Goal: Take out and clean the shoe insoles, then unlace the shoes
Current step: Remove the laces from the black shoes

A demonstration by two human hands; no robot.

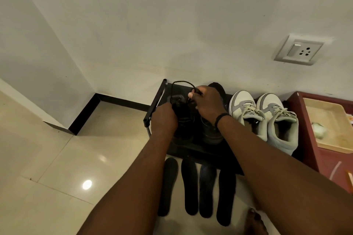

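Note:
Two black shoes stand on a low black rack (pixel 155 101): the left black shoe (pixel 183 120) and the right black shoe (pixel 211 133). My left hand (pixel 165 118) grips the left shoe near its front. My right hand (pixel 207 104) pinches a black lace (pixel 178 82) that loops up from that shoe. Several black insoles (pixel 189 185) lie side by side on the floor in front of the rack. A pair of white and grey sneakers (pixel 265 118), laced, stands on the rack to the right.
A dark red cabinet (pixel 303 120) with a pale wooden tray (pixel 332 112) on it stands at the right. The wall behind carries a socket plate (pixel 299 49). Beige tiled floor (pixel 57 168) spreads to the left. A bare foot (pixel 255 223) shows at the bottom.

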